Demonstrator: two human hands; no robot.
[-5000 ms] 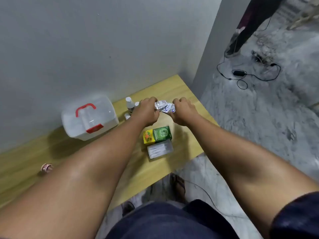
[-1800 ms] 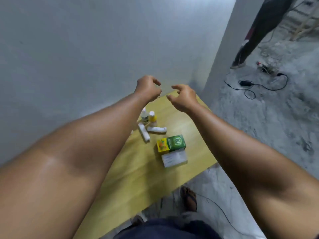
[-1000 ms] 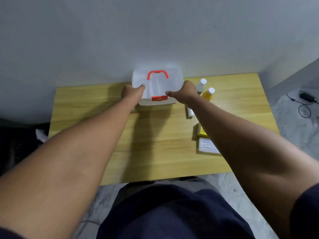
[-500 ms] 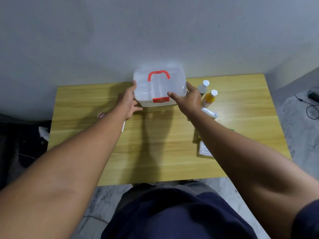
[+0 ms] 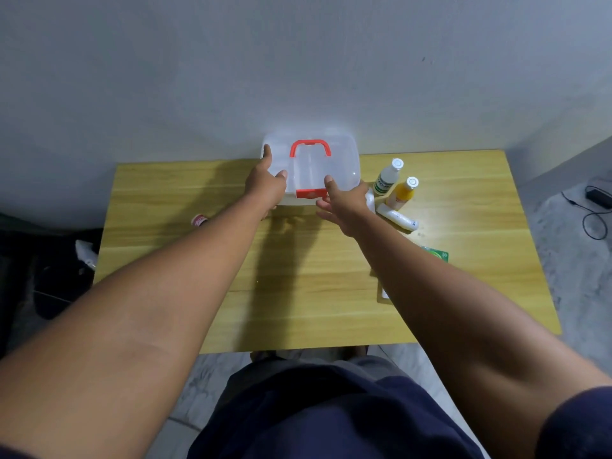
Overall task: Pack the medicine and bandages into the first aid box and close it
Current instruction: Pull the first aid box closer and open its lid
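Observation:
The first aid box (image 5: pixel 341 167), translucent white with a red handle and red latch, stands shut at the back of the table against the wall. My left hand (image 5: pixel 266 190) holds its front left corner, thumb on the lid and forefinger along the left edge. My right hand (image 5: pixel 346 208) has its thumb on the lid beside the latch and its fingers against the front wall. To the right stand a white bottle (image 5: pixel 385 178) and an orange bottle (image 5: pixel 402 193), with a white bandage roll (image 5: pixel 397 218) lying near them. A green medicine box (image 5: pixel 438 255) shows past my right forearm.
The wooden table (image 5: pixel 298 293) ends at a grey wall behind. A small red and white item (image 5: pixel 198 220) lies at the left. A pale flat box (image 5: pixel 384 293) is mostly hidden under my right arm. A cable and adapter (image 5: pixel 592 207) lie on the floor at right.
Five seconds ago both hands held a foil blister pack; they then went to the box. In the last half second my left thumb came onto the lid and my right hand slid toward the latch.

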